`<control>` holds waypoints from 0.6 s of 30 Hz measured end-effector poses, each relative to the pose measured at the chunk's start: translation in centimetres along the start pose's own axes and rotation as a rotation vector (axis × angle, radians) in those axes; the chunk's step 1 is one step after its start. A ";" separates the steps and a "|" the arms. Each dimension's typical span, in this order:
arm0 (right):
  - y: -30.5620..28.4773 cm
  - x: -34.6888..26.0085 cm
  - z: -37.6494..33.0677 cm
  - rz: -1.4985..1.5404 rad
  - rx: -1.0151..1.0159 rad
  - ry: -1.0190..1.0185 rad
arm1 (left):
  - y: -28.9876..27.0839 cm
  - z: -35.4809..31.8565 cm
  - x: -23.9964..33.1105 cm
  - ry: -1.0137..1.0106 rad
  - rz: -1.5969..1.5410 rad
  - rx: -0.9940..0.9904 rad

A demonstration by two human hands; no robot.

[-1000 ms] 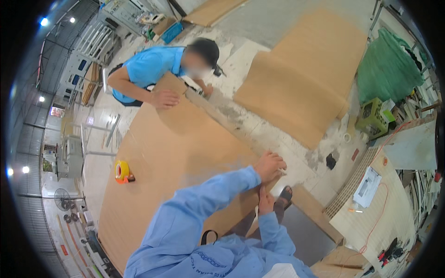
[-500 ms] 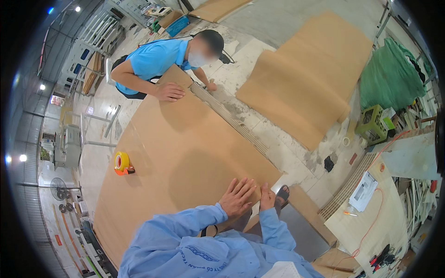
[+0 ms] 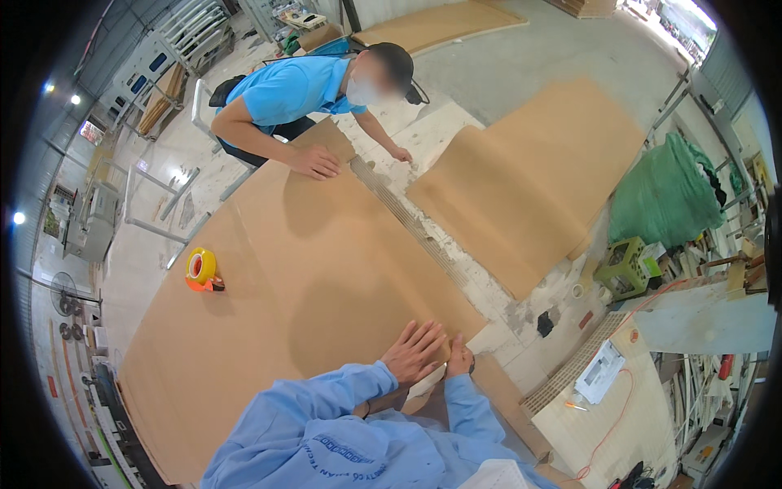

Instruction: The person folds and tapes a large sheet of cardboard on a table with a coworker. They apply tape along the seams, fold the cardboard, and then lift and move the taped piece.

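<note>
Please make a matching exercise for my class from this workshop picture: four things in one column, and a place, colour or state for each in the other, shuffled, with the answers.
Column 1
1. Tape dispenser
2. Person's left hand
3. Person's right hand
4. Bulging sack

Column 2
A. At the edge of the near brown sheet, thumb up
B. Green, beside a crate
C. Yellow and orange, apart from both hands
D. Palm down, fingers stretched out

Right pairs: 1-C, 2-D, 3-A, 4-B
</note>
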State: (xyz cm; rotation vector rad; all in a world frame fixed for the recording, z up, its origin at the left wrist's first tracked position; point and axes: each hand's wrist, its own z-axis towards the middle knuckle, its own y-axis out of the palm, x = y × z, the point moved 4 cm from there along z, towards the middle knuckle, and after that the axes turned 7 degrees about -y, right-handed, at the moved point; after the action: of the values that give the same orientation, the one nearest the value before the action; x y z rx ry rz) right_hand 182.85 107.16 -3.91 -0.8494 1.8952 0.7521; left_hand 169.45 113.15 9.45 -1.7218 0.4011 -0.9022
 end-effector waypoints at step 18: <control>0.3 -1.0 0.6 -0.007 -0.003 -0.042 | 1.2 -1.1 -1.2 -0.143 0.031 0.211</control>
State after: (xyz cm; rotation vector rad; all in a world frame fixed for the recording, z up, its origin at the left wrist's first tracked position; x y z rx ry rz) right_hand 183.30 108.05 -3.23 -0.8355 1.8539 0.7627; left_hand 168.06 112.77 8.07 -1.5702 0.2285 -0.7655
